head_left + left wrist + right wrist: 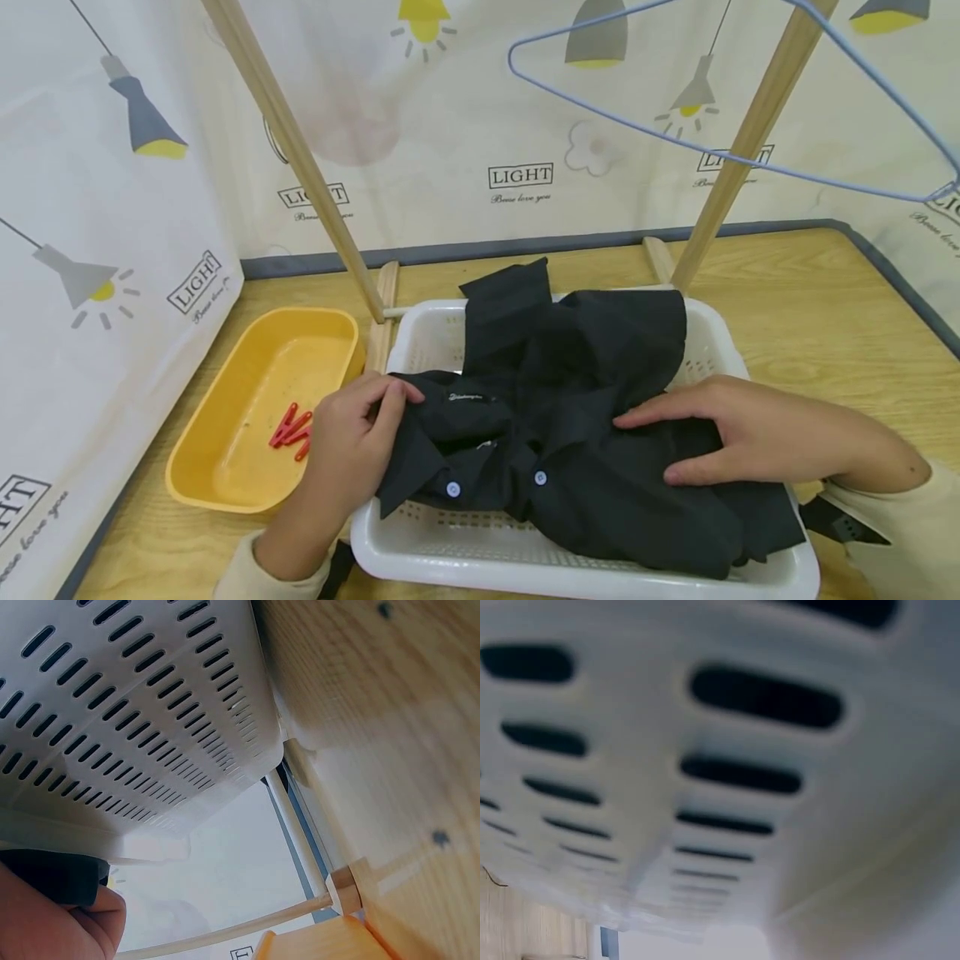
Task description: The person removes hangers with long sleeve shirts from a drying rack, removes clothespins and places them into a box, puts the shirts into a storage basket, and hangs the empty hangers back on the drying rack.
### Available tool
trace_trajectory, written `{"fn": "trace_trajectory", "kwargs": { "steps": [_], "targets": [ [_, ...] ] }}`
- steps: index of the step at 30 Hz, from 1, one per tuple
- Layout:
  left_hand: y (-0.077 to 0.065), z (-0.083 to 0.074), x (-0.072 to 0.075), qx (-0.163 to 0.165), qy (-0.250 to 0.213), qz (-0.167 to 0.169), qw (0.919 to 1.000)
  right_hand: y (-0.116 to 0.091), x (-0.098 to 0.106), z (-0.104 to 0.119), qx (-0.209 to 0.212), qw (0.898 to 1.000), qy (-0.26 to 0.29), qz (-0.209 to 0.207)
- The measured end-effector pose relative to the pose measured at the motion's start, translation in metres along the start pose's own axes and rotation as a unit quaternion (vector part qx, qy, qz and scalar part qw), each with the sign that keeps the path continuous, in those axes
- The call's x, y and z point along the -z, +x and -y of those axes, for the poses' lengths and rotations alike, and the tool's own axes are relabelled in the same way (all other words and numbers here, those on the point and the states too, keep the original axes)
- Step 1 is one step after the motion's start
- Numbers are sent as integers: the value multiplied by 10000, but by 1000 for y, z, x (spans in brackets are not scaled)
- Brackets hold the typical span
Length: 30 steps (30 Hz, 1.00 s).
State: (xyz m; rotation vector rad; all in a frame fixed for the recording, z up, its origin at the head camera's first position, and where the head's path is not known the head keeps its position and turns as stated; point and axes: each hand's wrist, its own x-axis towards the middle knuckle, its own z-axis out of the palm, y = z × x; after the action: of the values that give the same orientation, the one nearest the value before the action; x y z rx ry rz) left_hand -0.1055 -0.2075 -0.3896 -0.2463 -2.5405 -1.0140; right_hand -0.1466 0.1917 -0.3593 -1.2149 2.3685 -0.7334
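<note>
A black shirt [577, 417] with pale buttons lies across a white perforated laundry basket [465, 567]. At the shirt's collar end, my left hand [348, 437] pinches the black cloth between thumb and fingers; in the left wrist view a bit of that cloth [52, 874] shows above the curled fingers. My right hand [757, 429] rests on the shirt's other side with its fingers extended and thumb apart. The right wrist view shows only the basket's slotted wall [645, 795], so that hand is hidden there.
Left of the basket stands a yellow tub [247, 400] holding several red clothespins [288, 429]. A wooden rack [315, 183] rises behind the basket. At the upper right hangs a blue hanger [637, 129]. Beneath everything is a wooden tabletop [832, 308].
</note>
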Motion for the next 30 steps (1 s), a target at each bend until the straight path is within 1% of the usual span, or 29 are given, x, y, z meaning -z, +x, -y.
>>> {"fn": "trace_trajectory", "kwargs": {
  "steps": [3, 7, 11, 18, 21, 26, 30],
  "targets": [
    [0, 0, 0, 4, -8, 18, 10000, 1, 0, 0, 53, 9998, 160, 64],
    [0, -1, 0, -14, -32, 24, 10000, 0, -1, -1, 52, 10000, 61, 8],
    [1, -1, 0, -65, -31, 2, 10000, 1, -2, -2, 135, 9998, 90, -72],
    [0, -1, -1, 2, -31, 33, 10000, 2, -2, -2, 168, 9996, 116, -173],
    [1, -1, -1, -37, -38, -12, 10000, 2, -1, -2, 103, 9993, 122, -330],
    [1, -1, -3, -1, -77, 55, 10000, -3, 2, -2, -12, 9978, 2, -656],
    [1, -1, 0, 2, -59, 22, 10000, -6, 7, -2, -9, 9932, -306, -1128]
  ]
}}
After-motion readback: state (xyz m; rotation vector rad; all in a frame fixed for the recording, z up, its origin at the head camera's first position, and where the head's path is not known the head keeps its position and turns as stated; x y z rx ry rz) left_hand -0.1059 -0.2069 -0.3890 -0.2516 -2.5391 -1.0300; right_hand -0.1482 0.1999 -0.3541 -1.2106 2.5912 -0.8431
